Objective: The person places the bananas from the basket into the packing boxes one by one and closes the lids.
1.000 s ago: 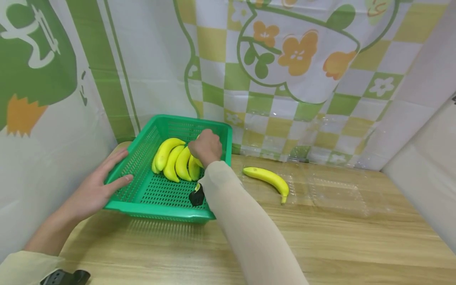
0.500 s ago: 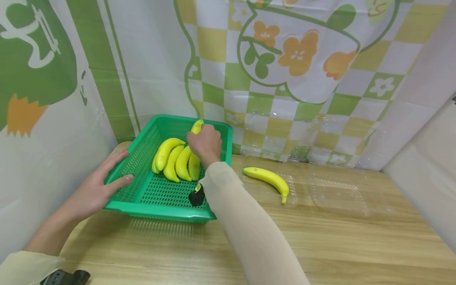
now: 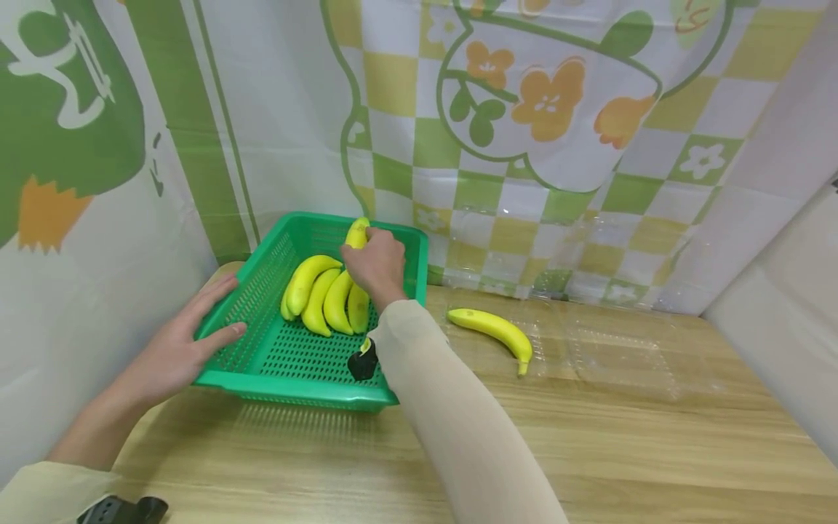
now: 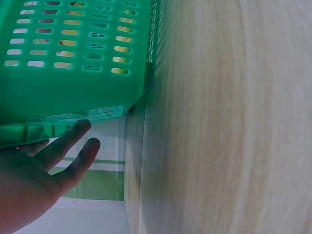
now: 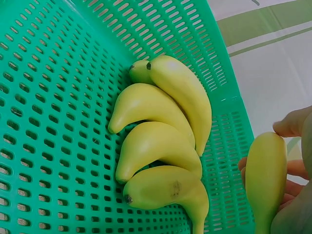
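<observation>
Your right hand (image 3: 380,266) grips the held banana (image 5: 265,180), thumb on one side and fingertips wrapped behind it, and its rounded end pokes out past your fingers toward the basket's far side. It should feel light and fairly stiff, though the skin looks smooth enough to turn in a loose pinch and would probably bruise under a hard squeeze. The thick middle looks the best place to take hold, with pressure spread over several fingertips; the thin end seems the weaker spot to pull on. To the left of those fingers and a little nearer you, the row (image 5: 161,146) of five more bananas lies packed side by side in the basket (image 3: 297,393), so fingertips would fit more easily around an outer one than between neighbors. Out to the right of the same hand, the lone banana (image 3: 494,331) lies in the clear tray (image 3: 622,356). Your right arm reaches forward over the basket's right side, back of the hand up. Your left hand (image 3: 173,349) rests along the left rim, fingers straight and spread outside, thumb lying over the edge, touching rather than clutching.
</observation>
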`<action>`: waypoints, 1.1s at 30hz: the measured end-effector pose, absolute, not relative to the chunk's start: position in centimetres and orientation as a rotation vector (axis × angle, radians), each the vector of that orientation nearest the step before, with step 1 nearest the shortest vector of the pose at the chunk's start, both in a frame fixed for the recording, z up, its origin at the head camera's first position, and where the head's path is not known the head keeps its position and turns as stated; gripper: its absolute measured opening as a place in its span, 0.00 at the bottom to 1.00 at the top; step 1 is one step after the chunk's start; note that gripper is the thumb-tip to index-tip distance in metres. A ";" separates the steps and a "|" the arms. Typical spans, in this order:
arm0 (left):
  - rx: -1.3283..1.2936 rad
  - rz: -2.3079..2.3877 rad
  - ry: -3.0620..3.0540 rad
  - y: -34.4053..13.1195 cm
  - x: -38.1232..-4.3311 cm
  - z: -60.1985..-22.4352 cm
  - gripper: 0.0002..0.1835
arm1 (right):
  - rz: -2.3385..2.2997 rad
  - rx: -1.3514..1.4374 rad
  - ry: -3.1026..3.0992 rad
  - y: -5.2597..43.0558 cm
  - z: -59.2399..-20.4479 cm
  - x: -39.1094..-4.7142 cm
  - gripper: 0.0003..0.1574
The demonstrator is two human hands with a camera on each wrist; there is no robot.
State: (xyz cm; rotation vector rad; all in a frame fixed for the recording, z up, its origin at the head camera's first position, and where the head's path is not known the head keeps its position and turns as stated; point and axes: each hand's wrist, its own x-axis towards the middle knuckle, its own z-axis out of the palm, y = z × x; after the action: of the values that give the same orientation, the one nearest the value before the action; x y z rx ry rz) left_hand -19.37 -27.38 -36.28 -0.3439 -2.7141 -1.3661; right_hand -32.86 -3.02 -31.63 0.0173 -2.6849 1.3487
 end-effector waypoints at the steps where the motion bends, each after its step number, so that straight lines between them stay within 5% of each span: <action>1: -0.344 -1.367 -2.716 -27.3 -19.4 -36.2 0.41 | 1.347 0.022 -2.687 -3.0 -31.7 -32.9 0.38; 33: -0.335 -1.369 -2.725 -27.5 -19.3 -36.4 0.42 | 1.460 0.113 -2.617 -3.1 -31.6 -32.7 0.38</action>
State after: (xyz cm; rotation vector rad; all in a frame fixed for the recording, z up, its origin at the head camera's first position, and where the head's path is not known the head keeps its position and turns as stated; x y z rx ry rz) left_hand -19.33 -27.53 -36.42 -0.3353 -2.7247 -1.3687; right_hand -32.72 -3.13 -31.63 0.1134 -2.6172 1.4599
